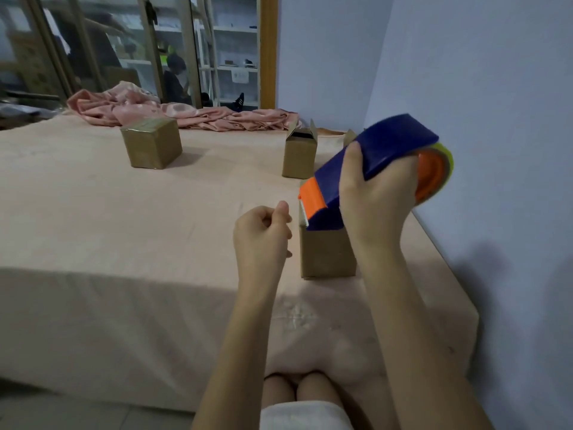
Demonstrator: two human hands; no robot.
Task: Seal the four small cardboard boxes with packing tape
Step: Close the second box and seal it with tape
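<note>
Gripping the blue plastic tape dispenser with the orange front guard (369,169), the right hand (376,200) has its thumb laid along the near side and its fingers curled under the body, beside the orange hub of the yellowish tape roll (435,172). The toothed end of the dispenser sits at the top front edge of the nearest small brown cardboard box (327,252), which stands on the pink cloth-covered table (124,243); whether the tape already touches the box is hidden.

The left hand (262,235) hovers just beside that box, fingers curled in with the thumb against the forefinger, holding nothing that I can make out.

Farther back, a brown cardboard box with glossy tape over its top (151,142) looks sealed, while a tall brown cardboard box with flaps standing open (300,152) waits. A flap of another box (350,137) peeks out behind the dispenser. A crumpled pink cloth (173,111) lies along the far edge.

To do this step well, I judge the left hand should steady the near box and hold the flaps flat, so the dispenser can be drawn straight along the seam with firm downward pressure, then tilted so the teeth cut cleanly.
</note>
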